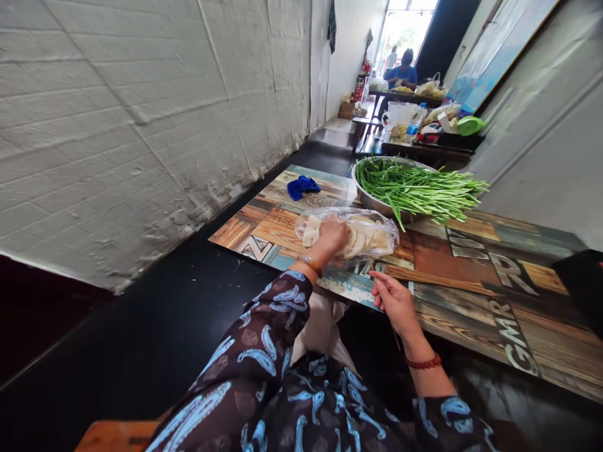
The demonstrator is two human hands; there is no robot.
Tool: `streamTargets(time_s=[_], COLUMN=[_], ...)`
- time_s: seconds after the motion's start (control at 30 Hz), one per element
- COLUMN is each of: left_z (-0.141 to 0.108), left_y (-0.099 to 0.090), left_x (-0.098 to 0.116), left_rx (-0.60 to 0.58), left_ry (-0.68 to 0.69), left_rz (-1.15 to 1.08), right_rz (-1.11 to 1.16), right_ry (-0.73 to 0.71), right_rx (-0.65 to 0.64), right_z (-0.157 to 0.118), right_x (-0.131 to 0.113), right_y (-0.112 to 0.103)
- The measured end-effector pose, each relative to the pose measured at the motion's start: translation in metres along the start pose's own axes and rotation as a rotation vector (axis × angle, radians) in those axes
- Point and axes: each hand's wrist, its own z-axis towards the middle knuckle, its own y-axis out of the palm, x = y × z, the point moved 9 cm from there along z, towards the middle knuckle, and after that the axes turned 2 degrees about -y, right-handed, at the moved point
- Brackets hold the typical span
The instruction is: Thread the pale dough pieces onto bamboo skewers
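Our left hand [333, 233] is down at the pale slices [365, 237] in the clear bag [394, 236]. Its fingers bend down, but we cannot see the tips, so we cannot tell if they grip. The bag lies close in front of us, maybe so we can reach it without a stretch. Our right hand [394, 302] is at the near edge of the table [277, 225]. Its thumb and first finger are pinched shut, and they seem to hold a thin stick [398, 341]. More sticks [443, 280] lie in a bunch just to the right, perhaps to be easy to get.

The big bowl [369, 202] of long greens [424, 188] is on the far right side of the bag, so its rim blocks that way. The blue cloth [303, 187] lies far left of the bag. Our hands are apart, with some room between them. The right hand could lift up and back with little in its way.
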Motion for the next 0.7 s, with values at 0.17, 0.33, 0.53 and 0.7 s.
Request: streamTargets(time_s=[0.17, 0.33, 0.53, 0.7], left_z=[-0.001, 0.007, 0.024, 0.027], left_y=[0.003, 0.005, 0.007, -0.005], left_x=[-0.011, -0.014, -0.018, -0.025], left_rx=[0.010, 0.017, 0.010, 0.012], left_ry=[-0.039, -0.044, -0.087, -0.103], left_rz=[-0.052, -0.127, -0.241, -0.402], right_rz=[-0.002, -0.009, -0.015, -0.006], right_ry=[0.007, -0.002, -0.018, -0.010], right_rx=[0.000, 0.005, 0.013, 0.019], right_z=[-0.001, -0.001, 0.001, 0.002], right_x=[0.001, 0.000, 0.000, 0.001], right_y=[0.000, 0.000, 0.001, 0.000])
